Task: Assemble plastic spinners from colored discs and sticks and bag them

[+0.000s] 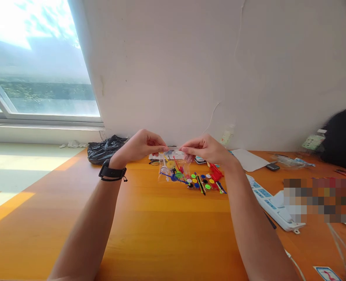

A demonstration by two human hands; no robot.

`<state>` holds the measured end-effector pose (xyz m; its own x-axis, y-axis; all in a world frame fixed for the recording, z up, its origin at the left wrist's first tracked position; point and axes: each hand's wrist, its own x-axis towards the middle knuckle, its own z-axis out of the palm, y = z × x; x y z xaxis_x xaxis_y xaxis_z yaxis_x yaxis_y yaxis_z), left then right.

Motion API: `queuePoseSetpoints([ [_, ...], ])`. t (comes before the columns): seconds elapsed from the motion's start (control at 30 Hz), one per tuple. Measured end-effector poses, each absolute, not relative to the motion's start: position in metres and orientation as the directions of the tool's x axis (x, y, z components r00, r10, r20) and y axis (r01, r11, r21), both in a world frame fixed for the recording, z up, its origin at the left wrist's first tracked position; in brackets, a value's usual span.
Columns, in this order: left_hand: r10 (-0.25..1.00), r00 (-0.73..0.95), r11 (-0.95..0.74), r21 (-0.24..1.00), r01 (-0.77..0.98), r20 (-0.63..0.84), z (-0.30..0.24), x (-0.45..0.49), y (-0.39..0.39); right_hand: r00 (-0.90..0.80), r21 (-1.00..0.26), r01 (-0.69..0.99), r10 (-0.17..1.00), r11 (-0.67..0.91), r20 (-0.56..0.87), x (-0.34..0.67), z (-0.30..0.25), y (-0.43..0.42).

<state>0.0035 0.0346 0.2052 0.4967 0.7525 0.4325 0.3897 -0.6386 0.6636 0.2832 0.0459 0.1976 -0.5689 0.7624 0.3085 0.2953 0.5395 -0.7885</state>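
Forearms of yours run up from the bottom edge to mid-frame, where both hands meet over the orange bench [149,226]. Your left hand [140,146], with a black watch [112,172] on its wrist, pinches the top left of a small clear plastic bag [173,166]; your right hand [206,150] pinches the top right, fingers closed on its upper edge. The bag hangs just above the bench, holding coloured gears and rods.

Just behind and to the right lies a loose spread of coloured plastic parts [204,182]. If your pinch slips or the top gapes while the bag tilts, I judge that its contents could spill among them, or roll toward the white power strip [274,205] at right. Farther back, near the wall, sit a black plastic bag [104,150] and a white sheet [249,159].
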Motion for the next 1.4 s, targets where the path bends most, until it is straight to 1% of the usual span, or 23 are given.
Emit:
queuePoseSetpoints([
  [0.1, 0.742, 0.513, -0.645, 0.666, 0.374, 0.431, 0.205, 0.003, 0.035, -0.581, -0.793, 0.299, 0.761, 0.531, 0.290, 0.286, 0.198, 0.047],
  [0.27, 0.718, 0.550, -0.661, 0.667, 0.344, 0.427, 0.207, 0.002, 0.031, -0.626, -0.812, 0.312, 0.750, 0.494, 0.215, 0.290, 0.201, 0.047],
  [0.47, 0.716, 0.552, -0.662, 0.667, 0.343, 0.427, 0.205, 0.000, 0.033, -0.609, -0.815, 0.325, 0.765, 0.480, 0.208, 0.293, 0.200, 0.049],
  [0.67, 0.707, 0.499, -0.689, 0.647, 0.327, 0.501, 0.198, 0.008, 0.038, -0.604, -0.807, 0.254, 0.739, 0.534, 0.299, 0.286, 0.193, 0.054],
  [0.83, 0.696, 0.528, -0.709, 0.579, 0.402, 0.486, 0.192, 0.018, 0.044, -0.611, -0.781, 0.255, 0.721, 0.569, 0.326, 0.275, 0.186, 0.059],
  [1.0, 0.693, 0.539, -0.716, 0.538, 0.444, 0.479, 0.181, 0.020, 0.059, -0.672, -0.809, 0.248, 0.696, 0.533, 0.252, 0.273, 0.171, 0.075],
  [1.07, 0.715, 0.544, -0.692, 0.557, 0.458, 0.439, 0.173, 0.019, 0.068, -0.673, -0.824, 0.247, 0.702, 0.510, 0.233, 0.275, 0.160, 0.086],
  [1.13, 0.743, 0.565, -0.653, 0.578, 0.490, 0.360, 0.164, 0.014, 0.077, -0.660, -0.833, 0.264, 0.721, 0.486, 0.212, 0.276, 0.147, 0.099],
  [1.2, 0.764, 0.582, -0.619, 0.573, 0.537, 0.281, 0.156, 0.008, 0.085, -0.632, -0.842, 0.312, 0.758, 0.440, 0.162, 0.277, 0.134, 0.110],
  [1.3, 0.795, 0.575, -0.567, 0.574, 0.590, 0.194, 0.143, -0.005, 0.099, -0.563, -0.888, 0.347, 0.824, 0.303, 0.062, 0.278, 0.118, 0.120],
  [1.4, 0.803, 0.582, -0.536, 0.588, 0.607, 0.131, 0.132, -0.016, 0.112, -0.492, -0.943, 0.290, 0.871, 0.163, -0.001, 0.279, 0.107, 0.124],
])
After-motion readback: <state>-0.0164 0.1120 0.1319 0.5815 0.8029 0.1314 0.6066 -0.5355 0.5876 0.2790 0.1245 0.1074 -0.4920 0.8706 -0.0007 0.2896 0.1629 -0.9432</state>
